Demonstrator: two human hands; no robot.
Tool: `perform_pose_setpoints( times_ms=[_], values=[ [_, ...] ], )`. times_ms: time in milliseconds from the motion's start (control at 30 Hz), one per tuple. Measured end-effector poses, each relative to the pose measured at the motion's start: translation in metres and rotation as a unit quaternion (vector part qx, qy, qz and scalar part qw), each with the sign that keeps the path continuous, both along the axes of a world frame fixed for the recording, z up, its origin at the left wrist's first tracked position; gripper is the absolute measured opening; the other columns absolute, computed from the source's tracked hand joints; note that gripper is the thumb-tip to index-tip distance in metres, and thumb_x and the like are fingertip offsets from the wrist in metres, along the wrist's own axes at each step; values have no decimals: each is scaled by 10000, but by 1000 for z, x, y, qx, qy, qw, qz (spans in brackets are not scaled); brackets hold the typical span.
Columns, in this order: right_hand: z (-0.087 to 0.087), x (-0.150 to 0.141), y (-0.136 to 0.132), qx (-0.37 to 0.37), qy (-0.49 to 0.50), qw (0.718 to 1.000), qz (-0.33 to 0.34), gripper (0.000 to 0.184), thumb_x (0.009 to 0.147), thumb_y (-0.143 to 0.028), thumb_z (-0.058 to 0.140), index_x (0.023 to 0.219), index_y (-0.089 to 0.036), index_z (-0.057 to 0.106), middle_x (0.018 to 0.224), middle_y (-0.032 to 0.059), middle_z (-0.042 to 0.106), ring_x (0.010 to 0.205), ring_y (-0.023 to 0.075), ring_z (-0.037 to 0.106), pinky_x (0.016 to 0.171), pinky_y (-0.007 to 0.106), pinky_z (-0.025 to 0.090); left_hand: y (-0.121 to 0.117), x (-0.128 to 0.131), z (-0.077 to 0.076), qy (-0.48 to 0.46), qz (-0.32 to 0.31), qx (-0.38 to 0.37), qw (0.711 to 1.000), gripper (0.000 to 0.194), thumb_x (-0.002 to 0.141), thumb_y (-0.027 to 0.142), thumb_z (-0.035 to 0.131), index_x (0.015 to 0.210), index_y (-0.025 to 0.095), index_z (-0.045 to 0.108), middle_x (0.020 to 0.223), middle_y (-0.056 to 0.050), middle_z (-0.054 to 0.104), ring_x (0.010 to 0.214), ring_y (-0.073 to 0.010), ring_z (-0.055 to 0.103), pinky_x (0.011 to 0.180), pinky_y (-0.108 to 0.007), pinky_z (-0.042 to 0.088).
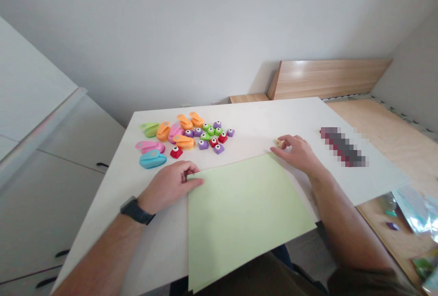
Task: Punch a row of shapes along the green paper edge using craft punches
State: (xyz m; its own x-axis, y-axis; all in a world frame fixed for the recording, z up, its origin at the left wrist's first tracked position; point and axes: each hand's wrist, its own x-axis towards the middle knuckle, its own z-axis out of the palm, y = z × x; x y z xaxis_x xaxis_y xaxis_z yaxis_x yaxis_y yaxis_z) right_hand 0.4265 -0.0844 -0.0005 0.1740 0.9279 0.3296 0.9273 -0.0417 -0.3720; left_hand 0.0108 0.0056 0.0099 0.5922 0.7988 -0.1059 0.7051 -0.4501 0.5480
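Observation:
A pale green sheet of paper [244, 209] lies at the front of the white table, its lower part reaching past the front edge. A doubled edge at its lower left suggests more than one sheet. My left hand [174, 179], with a dark watch on the wrist, pinches the sheet's far left corner between thumb and fingers. By the far right corner, my right hand [296, 152] has its thumb and fingers closed around a small pale yellow object [279, 142], partly hidden; its kind is unclear. The thumb is close to the paper's corner.
Colourful craft punches stand at the table's far left: large lever ones, such as a blue punch [152, 159], and several small ones, such as a red punch [176, 152]. A blurred-out dark red item [344, 147] lies right. Clear plastic bags [419, 207] lie beyond the table.

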Motion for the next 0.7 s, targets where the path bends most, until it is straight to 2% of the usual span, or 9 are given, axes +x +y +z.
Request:
perform_pose_setpoints(
  times_ms=[100,200,433,600,700],
  values=[
    [-3,4,1,-10,-10,1000,6,520,766,-639,677,1100,-240,671,935,75,719,909,280,647,851,465,492,0,0,1,-4,3,-2,1000,323,795,519,650,911,217,647,729,18,598,615,-138,510,583,-269,339],
    [-4,6,1,14,-10,1000,5,501,799,-598,658,1141,-231,658,1010,89,710,950,275,646,872,455,493,0,0,2,-8,2,-4,1000,308,796,501,648,908,214,644,739,16,603,622,-138,511,591,-267,343],
    [-7,10,1,26,5,998,-54,484,797,-573,654,1123,-215,646,932,79,699,848,253,656,815,438,519,0,0,2,-8,-2,0,1000,311,796,504,649,912,216,643,737,14,602,631,-145,520,596,-270,350],
    [-9,7,3,36,32,999,-8,533,793,-573,664,1194,-225,614,1025,90,698,938,259,660,857,442,526,-1,0,2,-13,-3,2,1000,296,800,494,652,909,219,638,725,21,588,627,-142,517,591,-267,345],
    [-8,4,2,65,41,997,-19,507,797,-546,665,1181,-218,616,1022,92,698,930,253,661,854,439,529,-1,0,3,-15,-3,-3,1000,295,801,494,648,907,219,637,718,21,582,628,-143,516,589,-265,342]
  ],
)
